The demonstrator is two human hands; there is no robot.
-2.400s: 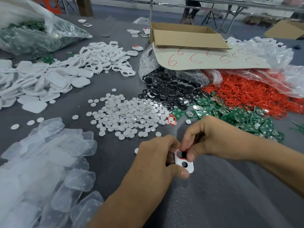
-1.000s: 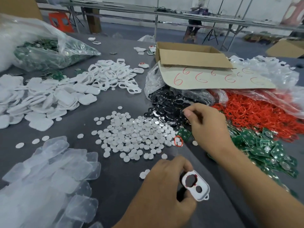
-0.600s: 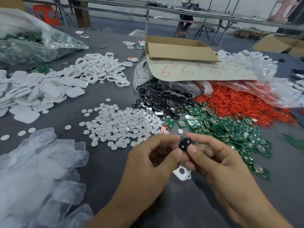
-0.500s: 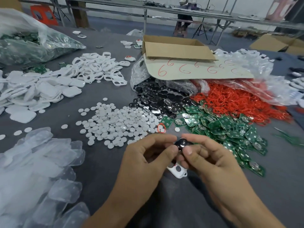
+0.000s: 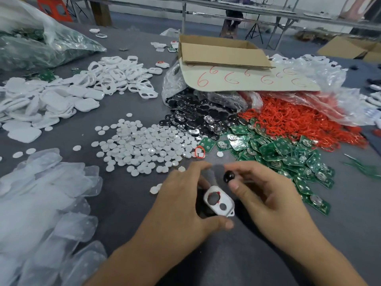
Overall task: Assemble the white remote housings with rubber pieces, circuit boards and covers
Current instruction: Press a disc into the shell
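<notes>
While your left hand (image 5: 181,205) grips the housing (image 5: 221,203), its long axis running toward you and rightward, your right hand (image 5: 268,195) pinches the rubber piece (image 5: 228,176) just beyond its larger hole.

One head-worn wide-angle camera looks forward and down, close over the left hand (image 5: 185,203) and right hand (image 5: 268,195).

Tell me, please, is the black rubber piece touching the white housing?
Apart: the head view shows a clear gap between the black rubber piece and the white housing.
</notes>
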